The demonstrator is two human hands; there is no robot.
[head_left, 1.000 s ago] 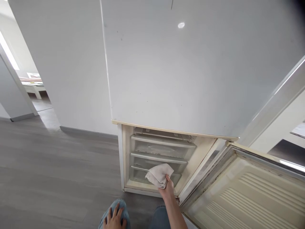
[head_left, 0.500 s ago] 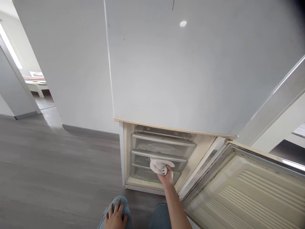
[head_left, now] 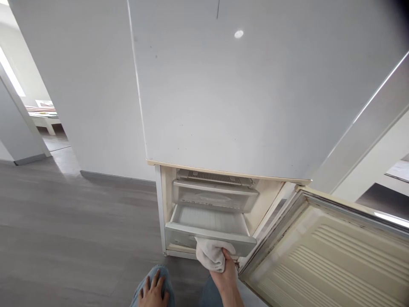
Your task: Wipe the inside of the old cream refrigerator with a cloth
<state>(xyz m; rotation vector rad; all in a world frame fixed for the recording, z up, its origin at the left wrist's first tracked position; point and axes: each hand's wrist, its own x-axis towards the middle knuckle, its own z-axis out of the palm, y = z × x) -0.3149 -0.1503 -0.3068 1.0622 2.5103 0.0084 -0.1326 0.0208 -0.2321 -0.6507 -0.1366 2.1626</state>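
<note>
I face a white fridge-freezer point(head_left: 223, 94) whose lower freezer door point(head_left: 326, 260) hangs open to the right. My right hand point(head_left: 227, 273) is closed on a beige cloth point(head_left: 210, 255) and on the front lip of the middle freezer drawer point(head_left: 209, 232), which stands pulled out. The top drawer point(head_left: 214, 195) above it is pushed in. My left hand point(head_left: 154, 292) lies flat with fingers spread on my left knee in blue jeans.
Grey wood-look floor point(head_left: 64, 238) spreads to the left. A white wall point(head_left: 86, 85) runs behind the fridge, with a doorway point(head_left: 35, 115) at far left showing a low white table. A pale counter edge point(head_left: 367, 132) crosses the right side.
My right hand, still gripping the cloth, has drawn the middle freezer drawer outward toward me. The left hand has stayed on the knee.
</note>
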